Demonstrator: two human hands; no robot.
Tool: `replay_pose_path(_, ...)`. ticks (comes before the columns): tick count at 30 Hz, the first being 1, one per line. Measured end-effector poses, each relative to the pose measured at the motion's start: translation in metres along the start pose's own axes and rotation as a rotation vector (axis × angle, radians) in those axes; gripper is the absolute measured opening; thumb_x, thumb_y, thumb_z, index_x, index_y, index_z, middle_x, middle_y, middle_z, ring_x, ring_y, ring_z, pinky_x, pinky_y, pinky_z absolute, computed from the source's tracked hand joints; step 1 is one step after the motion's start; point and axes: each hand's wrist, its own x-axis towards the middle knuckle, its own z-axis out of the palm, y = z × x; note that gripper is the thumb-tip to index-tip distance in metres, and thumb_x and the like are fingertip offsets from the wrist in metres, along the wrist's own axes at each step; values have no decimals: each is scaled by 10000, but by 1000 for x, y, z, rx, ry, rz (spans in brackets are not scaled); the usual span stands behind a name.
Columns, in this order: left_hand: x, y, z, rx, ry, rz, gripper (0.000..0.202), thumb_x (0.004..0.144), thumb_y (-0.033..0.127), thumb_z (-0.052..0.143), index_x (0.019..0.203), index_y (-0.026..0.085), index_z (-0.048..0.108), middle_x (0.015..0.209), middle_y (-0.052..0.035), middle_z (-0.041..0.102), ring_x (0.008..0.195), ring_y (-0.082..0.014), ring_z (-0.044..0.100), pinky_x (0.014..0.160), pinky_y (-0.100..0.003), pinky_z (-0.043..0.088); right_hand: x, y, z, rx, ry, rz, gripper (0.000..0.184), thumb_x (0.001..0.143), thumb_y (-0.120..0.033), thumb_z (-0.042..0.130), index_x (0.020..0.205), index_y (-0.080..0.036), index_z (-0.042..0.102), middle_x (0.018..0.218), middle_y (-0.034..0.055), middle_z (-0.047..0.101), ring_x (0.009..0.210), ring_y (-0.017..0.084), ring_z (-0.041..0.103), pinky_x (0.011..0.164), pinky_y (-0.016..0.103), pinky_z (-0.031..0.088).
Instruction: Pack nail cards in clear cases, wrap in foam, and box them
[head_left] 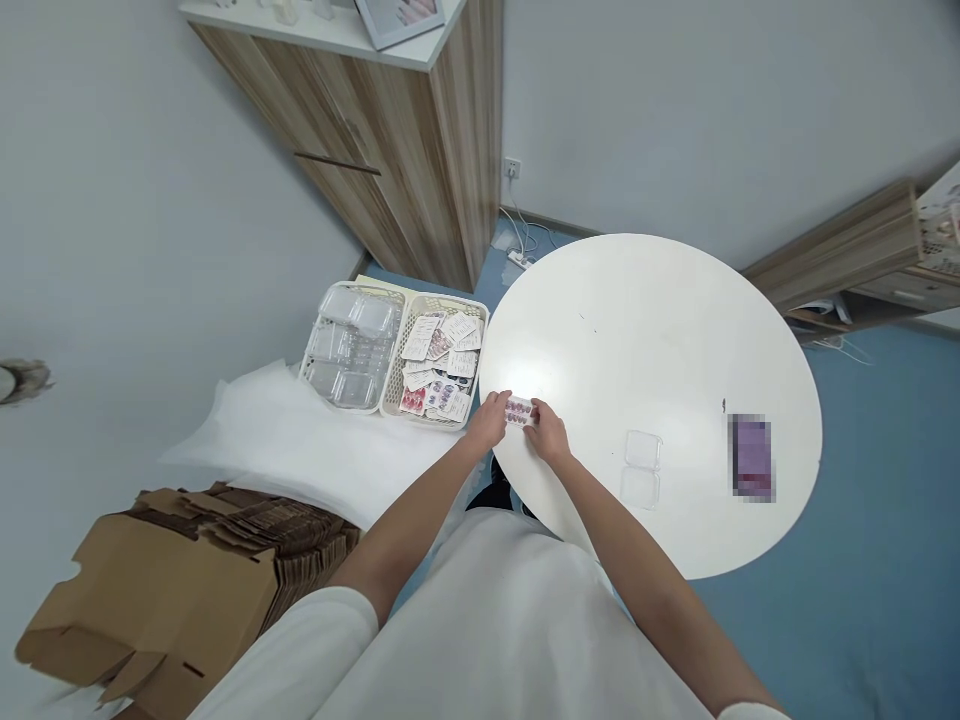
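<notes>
Near the left edge of the white round table, I hold a small card of what look like pink and purple press-on nails (518, 411) between both hands. My left hand (489, 420) pinches its left end. At its right end, my right hand (549, 433) grips it with fingers closed. To the right of my right hand, a clear plastic clamshell box (642, 470) lies opened out on the tabletop. Left of my left hand stands a white basket (385, 400) heaped with similar cards (442, 365), some showing red or purple nails.
Another white basket (309, 345) holds clear plastic boxes (352, 340). A blurred purple object (752, 457) lies on the right of the round table (622, 300). White sheeting (300, 430) and stacked flat cardboard boxes (165, 580) are at lower left. A wooden cabinet (375, 130) stands behind.
</notes>
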Motion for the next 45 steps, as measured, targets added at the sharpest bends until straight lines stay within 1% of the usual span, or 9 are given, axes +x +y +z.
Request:
replay_pose_path(3,-6,1,1,-41,-4,56,606,730,111,488,1277,231,254,1137,-80,404,942,-188,505,744,-260,396,-10,6,-2,82,2,-19,608,689,-169,500,1261,-210,299,1022,46,513,898,177,508,812,334,418)
replay_pose_path(9,-20,16,12,-163,-5,241,658,696,185,551,1285,212,259,1090,-72,423,839,-171,510,717,-287,428,-39,29,-19,114,27,-50,619,704,-215,523,1276,-217,287,1010,51,502,894,184,496,813,353,427)
replay_pose_path(13,-30,38,24,-230,13,316,671,678,171,571,1276,212,269,1032,-63,445,793,-160,505,737,-303,422,-60,47,-38,132,33,-40,601,712,-245,529,1268,-227,302,1004,52,510,857,179,506,781,356,440)
replay_pose_path(18,-48,74,39,-248,0,308,639,672,192,585,1251,216,315,982,-53,463,821,-171,500,758,-311,421,-89,71,-67,171,12,-100,603,710,-273,541,1265,-255,306,1005,42,515,850,174,515,765,360,444)
replay_pose_path(22,-61,105,61,-236,-6,329,621,654,228,617,1220,223,360,1007,-55,464,833,-178,504,755,-310,425,-118,102,-91,165,-9,-135,609,699,-295,559,1257,-267,316,1022,44,515,904,192,508,795,377,429)
replay_pose_path(26,-67,136,93,-169,-3,380,626,619,270,661,1188,231,403,1085,-67,440,961,-217,469,826,-329,402,-148,139,-110,95,29,-161,591,690,-307,572,1234,-254,349,1128,67,470,1062,227,428,882,398,373)
replay_pose_path(29,-67,159,116,-82,-9,346,637,591,283,686,1170,247,424,1101,-65,432,1017,-237,435,842,-340,392,-162,165,-121,31,45,-134,576,671,-310,591,1206,-255,385,1174,69,434,1112,246,379,910,410,345)
replay_pose_path(35,-58,187,139,30,-9,249,638,535,270,732,1114,253,466,1096,-71,430,1020,-262,419,819,-350,389,-159,195,-130,-13,15,-99,588,638,-308,611,1186,-232,409,1191,80,411,1119,261,357,905,392,342)
replay_pose_path(45,-43,197,148,202,-73,109,640,591,245,686,1168,246,409,1051,-53,457,974,-226,464,724,-279,392,-141,195,-129,-120,-25,-31,594,633,-253,599,1191,-219,398,1159,75,440,1048,245,396,836,332,352)
